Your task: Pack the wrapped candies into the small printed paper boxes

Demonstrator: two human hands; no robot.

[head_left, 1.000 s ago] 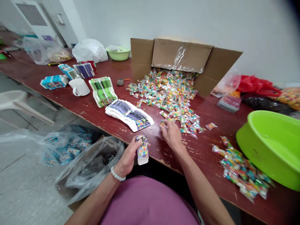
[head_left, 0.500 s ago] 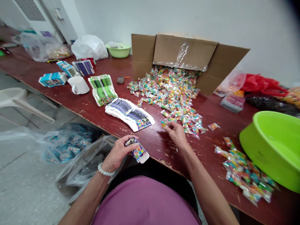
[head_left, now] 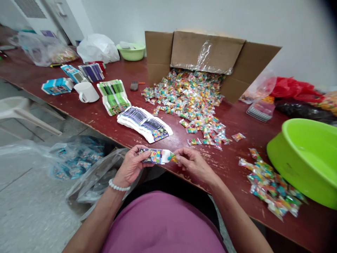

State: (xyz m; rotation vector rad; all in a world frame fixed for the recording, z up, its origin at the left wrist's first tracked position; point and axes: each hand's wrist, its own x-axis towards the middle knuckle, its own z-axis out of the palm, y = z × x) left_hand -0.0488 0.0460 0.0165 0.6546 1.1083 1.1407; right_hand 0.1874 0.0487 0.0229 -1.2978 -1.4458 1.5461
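Note:
My left hand [head_left: 131, 164] grips a small purple printed carton [head_left: 153, 156] just off the table's front edge. The carton's white end flap stands out toward the right. My right hand [head_left: 193, 163] pinches a small clear packet of colourful candy [head_left: 172, 157] right at that end of the carton. Beyond my hands lies a fanned stack of flat purple cartons [head_left: 144, 123]. Behind and to the right, a heap of candy packets [head_left: 192, 98] spills out of a cardboard box [head_left: 206, 51] turned on its side.
A green basin [head_left: 302, 165] stands at the right beside a smaller pile of packets [head_left: 272, 188]. Green flat cartons [head_left: 114, 96], a white mug [head_left: 86, 92] and blue cartons [head_left: 57, 86] sit at the left. A plastic-lined container [head_left: 97, 182] is below the front edge.
My right hand has moved left and toward me from the heap, bringing a candy packet to the carton. My left hand has turned the carton so its open end faces right.

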